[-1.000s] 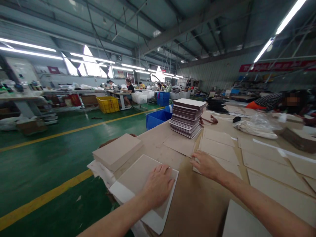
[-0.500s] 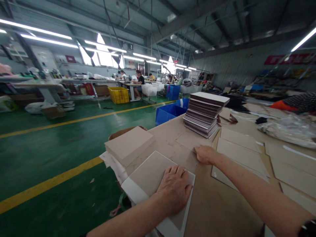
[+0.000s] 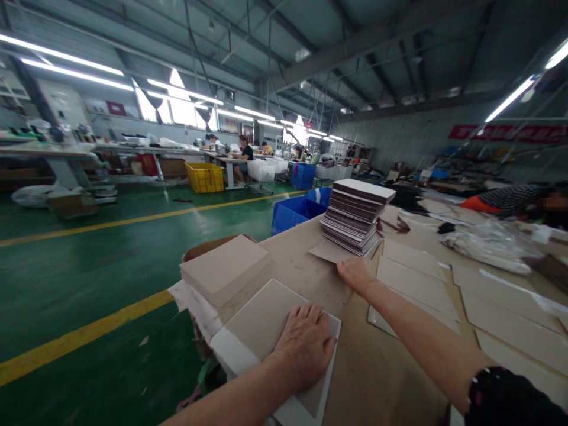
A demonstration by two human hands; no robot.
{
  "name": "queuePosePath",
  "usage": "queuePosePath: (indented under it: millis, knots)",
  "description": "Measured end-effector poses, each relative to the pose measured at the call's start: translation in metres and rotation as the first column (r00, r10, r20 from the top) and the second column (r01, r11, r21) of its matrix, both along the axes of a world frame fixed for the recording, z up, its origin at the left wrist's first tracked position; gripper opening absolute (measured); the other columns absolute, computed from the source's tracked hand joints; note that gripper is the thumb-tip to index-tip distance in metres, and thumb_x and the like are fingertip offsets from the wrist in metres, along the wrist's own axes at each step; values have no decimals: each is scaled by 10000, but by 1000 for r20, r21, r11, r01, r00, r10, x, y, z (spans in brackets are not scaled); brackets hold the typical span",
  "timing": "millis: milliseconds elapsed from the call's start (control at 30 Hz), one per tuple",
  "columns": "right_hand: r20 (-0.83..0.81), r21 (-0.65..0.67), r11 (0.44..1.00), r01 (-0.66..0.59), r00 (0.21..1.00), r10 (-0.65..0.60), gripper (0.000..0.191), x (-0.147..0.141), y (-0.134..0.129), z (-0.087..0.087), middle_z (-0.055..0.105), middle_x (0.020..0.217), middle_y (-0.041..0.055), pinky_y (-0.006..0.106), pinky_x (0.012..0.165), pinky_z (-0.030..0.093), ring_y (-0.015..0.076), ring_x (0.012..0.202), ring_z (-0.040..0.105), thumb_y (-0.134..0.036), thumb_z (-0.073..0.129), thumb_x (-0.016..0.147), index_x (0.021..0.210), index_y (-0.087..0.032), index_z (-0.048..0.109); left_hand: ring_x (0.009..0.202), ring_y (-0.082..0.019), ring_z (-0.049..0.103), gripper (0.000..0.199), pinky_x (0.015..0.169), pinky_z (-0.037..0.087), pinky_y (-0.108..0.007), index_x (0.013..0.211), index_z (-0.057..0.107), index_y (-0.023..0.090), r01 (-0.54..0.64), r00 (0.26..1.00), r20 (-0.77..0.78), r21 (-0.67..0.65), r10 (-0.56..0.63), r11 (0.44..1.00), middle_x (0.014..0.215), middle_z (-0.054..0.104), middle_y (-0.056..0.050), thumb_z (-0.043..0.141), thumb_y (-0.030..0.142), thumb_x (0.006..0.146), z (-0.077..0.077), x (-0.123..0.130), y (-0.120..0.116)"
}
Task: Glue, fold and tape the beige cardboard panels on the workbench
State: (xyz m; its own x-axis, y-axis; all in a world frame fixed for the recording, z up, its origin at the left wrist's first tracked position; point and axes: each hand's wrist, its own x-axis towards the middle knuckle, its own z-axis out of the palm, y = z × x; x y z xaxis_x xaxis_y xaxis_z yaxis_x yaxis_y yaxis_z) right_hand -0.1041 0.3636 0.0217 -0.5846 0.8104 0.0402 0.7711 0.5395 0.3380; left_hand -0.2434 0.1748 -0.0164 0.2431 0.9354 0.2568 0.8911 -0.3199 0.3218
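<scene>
Bin (image 3: 284, 219), blue, beyond sheet (image 3: 327, 252) in right grip (image 3: 355, 275)

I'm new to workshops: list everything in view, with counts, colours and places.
Table: one, brown, foreground.
Tall stack: one, brown and white, centre.
Low stack: one, beige, left edge.
Panel: one, beige and white, foreground.
Thin board: one, beige, by tall stack.
Spread boards: several, beige, right.
Plastic heap: one, clear, right.
Bins: several, blue or white, beyond table.
Crate: one, yellow, background.
Workers: several, varied clothing, background.
Left hand: one, bare, on panel.
Right hand: one, bare, holding thin board.
</scene>
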Motion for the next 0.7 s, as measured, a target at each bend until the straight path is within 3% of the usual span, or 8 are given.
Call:
queuePosePath:
  millis: [167, 333, 367, 433, 500, 533, 600, 700]
  knots:
    - [-209, 98, 991, 91, 975, -69, 240, 15, -16, 58, 681, 1053, 191, 355, 855, 454, 268, 1051, 625, -73, 457, 892, 1039, -115, 642, 1149, -278, 479, 331, 1027, 350, -454, 1142, 589, 194, -5, 1000, -17, 0, 5, 1000, 1209, 566, -105, 456, 391, 913, -3, 1, 0]
    - [-522, 103, 960, 261, 836, -171, 328, 72, -67, 99, 711, 983, 105, 280, 722, 455, 200, 865, 658, -149, 410, 875, 1149, -166, 588, 1223, -265, 469, 388, 1037, 349, -452, 1273, 541, 226, -22, 1000, -9, 28, 23, 999, 1359, 514, -100, 370, 202, 925, -12, -4, 6]
    - [-638, 44, 963, 266, 749, -178, 322, 87, -82, 100, 713, 913, 68, 261, 678, 453, 176, 795, 652, -170, 407, 866, 1133, -173, 586, 1223, -259, 476, 397, 1032, 356, -442, 1267, 553, 233, -10, 1000, 4, 34, 10, 999, 1363, 520, -94, 369, 174, 920, -12, -6, 7]
    - [-912, -145, 977, 156, 361, -193, 257, 115, -116, 95, 675, 750, 9, 247, 606, 440, 152, 664, 604, -242, 465, 826, 1034, -172, 597, 1157, -242, 527, 335, 1024, 365, -416, 1143, 633, 223, 33, 998, 51, 37, -35, 999, 1248, 610, -83, 397, 160, 913, -7, -5, 6]
    - [-968, -250, 968, 30, -27, -249, 246, 138, -153, 85, 619, 651, -23, 244, 567, 425, 138, 589, 540, -331, 569, 770, 952, -169, 597, 1019, -229, 586, 219, 974, 398, -386, 917, 687, 198, 58, 986, 154, 39, -64, 998, 1021, 690, -67, 469, 202, 900, 5, 2, -1]
    - [-952, -273, 962, 12, -146, -268, 268, 148, -171, 79, 608, 635, -30, 241, 559, 421, 132, 577, 521, -361, 614, 744, 934, -172, 596, 938, -223, 606, 184, 921, 427, -368, 817, 684, 192, 49, 969, 239, 25, -53, 998, 908, 698, -57, 517, 235, 883, 14, 10, -7]
    - [-915, -297, 954, 29, -293, -276, 307, 162, -206, 69, 608, 636, -37, 232, 565, 422, 124, 582, 514, -389, 684, 708, 919, -184, 596, 778, -202, 617, 182, 759, 471, -319, 710, 662, 190, 29, 888, 460, -46, -4, 999, 750, 675, -34, 595, 305, 835, 32, 33, -23]
    - [-885, -295, 953, 72, -395, -245, 334, 174, -249, 59, 618, 652, -35, 221, 574, 434, 122, 601, 526, -431, 734, 694, 902, -203, 604, 676, -185, 622, 285, 550, 478, -266, 870, 681, 190, 118, 633, 772, -166, 55, 979, 763, 673, -37, 570, 450, 836, 53, 78, -49]
